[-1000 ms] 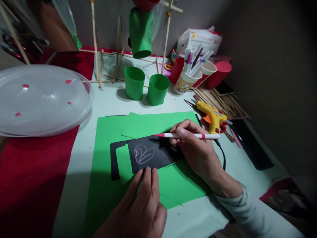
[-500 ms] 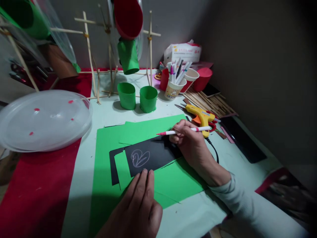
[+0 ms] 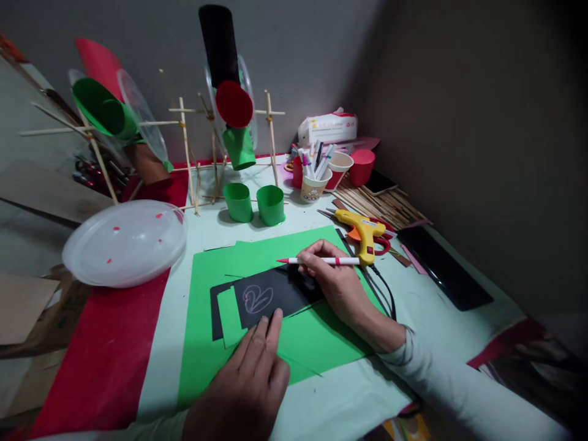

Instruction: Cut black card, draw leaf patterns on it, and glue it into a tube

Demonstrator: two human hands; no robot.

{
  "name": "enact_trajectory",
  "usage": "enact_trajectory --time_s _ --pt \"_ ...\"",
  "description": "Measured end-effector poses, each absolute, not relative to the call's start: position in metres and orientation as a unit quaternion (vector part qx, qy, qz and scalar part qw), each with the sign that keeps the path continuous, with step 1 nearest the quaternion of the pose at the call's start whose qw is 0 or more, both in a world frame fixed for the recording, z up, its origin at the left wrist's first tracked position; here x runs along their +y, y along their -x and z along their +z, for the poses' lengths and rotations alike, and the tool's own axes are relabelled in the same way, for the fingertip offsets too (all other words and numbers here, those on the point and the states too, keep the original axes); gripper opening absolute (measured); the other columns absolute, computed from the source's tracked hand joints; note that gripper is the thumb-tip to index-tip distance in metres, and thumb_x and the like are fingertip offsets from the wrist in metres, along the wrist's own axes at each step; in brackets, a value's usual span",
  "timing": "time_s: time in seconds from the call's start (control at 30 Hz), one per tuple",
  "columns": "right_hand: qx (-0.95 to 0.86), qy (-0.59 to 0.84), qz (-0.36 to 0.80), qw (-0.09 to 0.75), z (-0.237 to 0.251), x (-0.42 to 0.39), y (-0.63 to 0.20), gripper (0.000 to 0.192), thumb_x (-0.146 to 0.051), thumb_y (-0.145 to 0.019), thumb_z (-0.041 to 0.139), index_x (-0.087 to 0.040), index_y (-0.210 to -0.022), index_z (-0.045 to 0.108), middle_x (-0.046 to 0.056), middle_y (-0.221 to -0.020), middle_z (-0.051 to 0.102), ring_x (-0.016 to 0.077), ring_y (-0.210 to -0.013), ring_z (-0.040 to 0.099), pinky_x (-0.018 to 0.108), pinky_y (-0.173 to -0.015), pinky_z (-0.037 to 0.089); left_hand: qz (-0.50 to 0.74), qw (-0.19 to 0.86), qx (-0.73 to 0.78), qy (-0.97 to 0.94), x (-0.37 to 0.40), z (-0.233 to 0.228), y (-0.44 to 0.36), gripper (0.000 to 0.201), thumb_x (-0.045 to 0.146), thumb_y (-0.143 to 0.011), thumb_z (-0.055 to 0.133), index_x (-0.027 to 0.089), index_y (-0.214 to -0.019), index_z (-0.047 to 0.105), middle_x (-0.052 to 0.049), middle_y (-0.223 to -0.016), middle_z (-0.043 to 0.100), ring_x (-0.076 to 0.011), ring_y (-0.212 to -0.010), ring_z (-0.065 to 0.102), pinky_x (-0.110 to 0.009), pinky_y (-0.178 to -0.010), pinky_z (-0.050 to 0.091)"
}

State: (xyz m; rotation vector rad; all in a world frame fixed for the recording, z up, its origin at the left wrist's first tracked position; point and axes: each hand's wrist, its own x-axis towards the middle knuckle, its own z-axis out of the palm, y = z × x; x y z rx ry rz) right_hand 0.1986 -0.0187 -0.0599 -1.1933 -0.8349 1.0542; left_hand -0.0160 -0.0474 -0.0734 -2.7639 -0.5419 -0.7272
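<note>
My right hand pinches a white marker pen with a red tip, held nearly level above the black paper strip. The tip points left and looks apart from the paper. A looped outline, rather like a heart, is drawn in pale line on the strip's left part. My left hand lies with fingers stretched out, its fingertips on the strip's lower edge. A narrow green paper strip and another black piece lie at the left end. Beneath everything is a large green sheet.
A yellow glue gun with a cord lies right of the sheet. Behind stand two green paper cups, a cup of markers and stick frames holding paper tubes. A plastic lid is left; a black phone is right.
The view has tilted up, showing more of the stick frames and tubes. My right hand still holds the marker, now turned more level. My left hand stays on the strip's lower edge.
</note>
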Motion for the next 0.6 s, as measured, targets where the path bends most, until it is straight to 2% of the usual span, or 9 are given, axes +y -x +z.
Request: enact_trajectory --time_s 0.17,0.3,0.5,0.6 --pt "-0.422 0.54 0.44 0.58 -0.052 -0.039 -0.208 0.018 -0.034 -0.087 0.072 -0.02 -0.08 0.063 -0.001 -0.079 0.065 0.0151 -0.073 0.058 0.028 -0.07 0.044 -0.202 0.148 -0.196 0.948 -0.052 -0.066 0.005 0.029 0.006 -0.087 0.035 0.012 -0.073 0.059 -0.028 -0.119 0.07 -0.0341 -0.1 0.072 -0.045 -0.087 0.047" --pt "-0.463 0.556 0.43 0.54 -0.045 -0.048 -0.21 0.015 -0.031 -0.088 0.07 -0.021 -0.079 0.063 0.001 -0.085 0.066 0.0158 -0.075 0.059 0.028 -0.07 0.045 -0.133 0.182 -0.171 0.959 -0.053 -0.048 -0.008 0.03 0.012 -0.089 0.038 0.008 -0.08 0.066 -0.026 -0.112 0.073 -0.0338 -0.088 0.073 -0.046 -0.081 0.044" --pt "-0.516 0.578 0.387 0.501 -0.043 -0.048 -0.21 0.016 -0.027 -0.088 0.066 -0.021 -0.074 0.06 0.001 -0.081 0.065 0.0143 -0.069 0.059 0.026 -0.06 0.045 -0.114 0.17 -0.195 0.959 -0.057 -0.047 -0.024 0.034 0.018 -0.095 0.036 0.007 -0.09 0.068 -0.024 -0.107 0.076 -0.0359 -0.099 0.069 -0.053 -0.092 0.039" --pt "-0.524 0.582 0.371 0.498 -0.043 -0.048 -0.209 0.017 -0.025 -0.088 0.064 -0.021 -0.072 0.059 0.001 -0.079 0.065 0.0143 -0.069 0.059 0.026 -0.06 0.046 -0.115 0.15 -0.202 0.961 -0.057 -0.053 -0.026 0.033 0.019 -0.096 0.035 0.01 -0.092 0.067 -0.021 -0.114 0.074 -0.0371 -0.103 0.068 -0.055 -0.091 0.039"
